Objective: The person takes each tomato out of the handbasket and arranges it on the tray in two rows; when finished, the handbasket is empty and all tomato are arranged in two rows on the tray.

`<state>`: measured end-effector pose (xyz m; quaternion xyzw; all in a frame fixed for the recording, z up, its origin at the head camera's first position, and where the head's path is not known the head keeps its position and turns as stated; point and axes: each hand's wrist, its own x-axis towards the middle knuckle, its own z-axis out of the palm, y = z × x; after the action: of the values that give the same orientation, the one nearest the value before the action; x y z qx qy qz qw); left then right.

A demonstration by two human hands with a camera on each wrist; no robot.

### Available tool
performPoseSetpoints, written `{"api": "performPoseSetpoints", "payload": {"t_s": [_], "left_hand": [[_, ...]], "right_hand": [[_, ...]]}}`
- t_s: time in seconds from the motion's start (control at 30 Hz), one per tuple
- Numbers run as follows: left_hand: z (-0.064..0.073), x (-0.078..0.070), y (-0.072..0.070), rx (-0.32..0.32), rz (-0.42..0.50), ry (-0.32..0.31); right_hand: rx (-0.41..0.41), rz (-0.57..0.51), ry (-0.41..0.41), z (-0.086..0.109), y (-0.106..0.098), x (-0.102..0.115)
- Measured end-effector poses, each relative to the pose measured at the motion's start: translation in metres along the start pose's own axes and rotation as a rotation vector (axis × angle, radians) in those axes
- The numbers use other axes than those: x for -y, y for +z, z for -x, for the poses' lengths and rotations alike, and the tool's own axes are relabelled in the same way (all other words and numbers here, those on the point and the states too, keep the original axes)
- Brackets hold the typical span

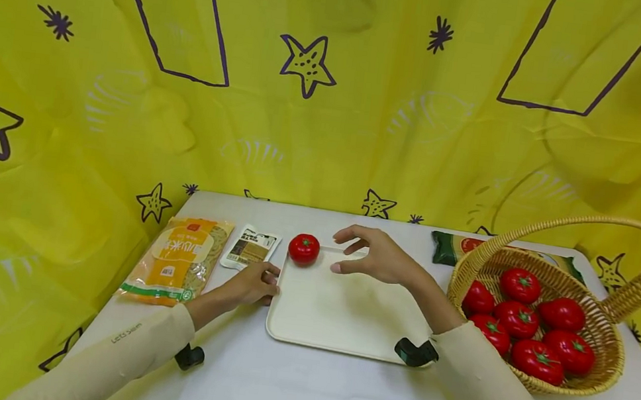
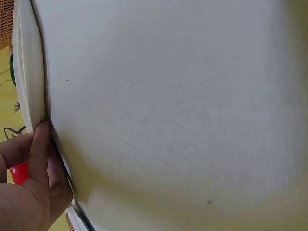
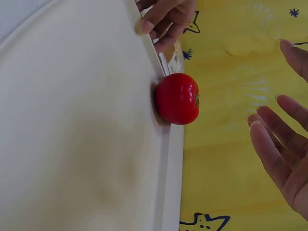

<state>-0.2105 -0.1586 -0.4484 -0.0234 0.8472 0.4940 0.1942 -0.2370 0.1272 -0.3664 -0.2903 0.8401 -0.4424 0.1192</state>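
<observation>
A cream tray (image 1: 341,323) lies on the white table, with one red tomato (image 1: 303,250) in its far left corner. My left hand (image 1: 255,283) pinches the tray's left rim, thumb over the edge and fingers on the outer side. In the left wrist view the same hand (image 2: 33,178) is at the rim. My right hand (image 1: 376,255) hovers above the tray's far side, right of the tomato, fingers spread and nothing held. The right wrist view shows the right hand (image 3: 288,144) apart from the tomato (image 3: 177,99).
At the right stands a wicker basket (image 1: 607,359) with a tall handle, holding several tomatoes (image 1: 516,319). Behind it lies a green packet (image 1: 444,248). Left of the tray are an orange-and-clear food bag (image 1: 178,256) and a small white packet (image 1: 252,247). A yellow patterned curtain (image 1: 328,141) hangs behind.
</observation>
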Motion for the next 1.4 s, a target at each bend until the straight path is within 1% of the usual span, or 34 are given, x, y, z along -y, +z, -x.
{"api": "performPoseSetpoints", "payload": {"t_s": [0.23,0.37,0.53,0.77,0.93,1.03,1.13,1.3,1.4], "left_hand": [[0.000,0.000,0.001,-0.001,0.005,-0.004],[0.001,0.000,0.001,0.003,0.007,0.002],[0.000,0.001,0.001,0.000,0.013,0.001],[0.000,0.002,0.001,0.003,0.011,0.001],[0.001,0.001,0.001,0.004,0.001,0.000],[0.001,0.000,0.001,0.002,-0.001,-0.005],[0.001,0.000,0.001,0.004,0.006,-0.013],[0.001,-0.002,0.000,0.005,0.004,-0.014],[0.001,-0.003,0.000,0.006,-0.009,-0.015]], "right_hand": [[0.045,-0.045,0.014,0.025,-0.011,0.008],[0.074,-0.050,-0.004,0.042,-0.020,0.011],[0.096,-0.046,-0.002,0.064,-0.031,0.008],[0.085,-0.054,-0.005,0.100,-0.047,-0.004],[0.086,-0.053,0.016,0.125,-0.056,-0.009],[0.070,-0.026,0.026,0.139,-0.061,-0.011],[0.060,-0.038,0.031,0.155,-0.068,-0.015],[0.050,-0.078,0.019,0.180,-0.084,-0.024],[0.045,-0.063,0.051,0.193,-0.094,-0.030]]}}
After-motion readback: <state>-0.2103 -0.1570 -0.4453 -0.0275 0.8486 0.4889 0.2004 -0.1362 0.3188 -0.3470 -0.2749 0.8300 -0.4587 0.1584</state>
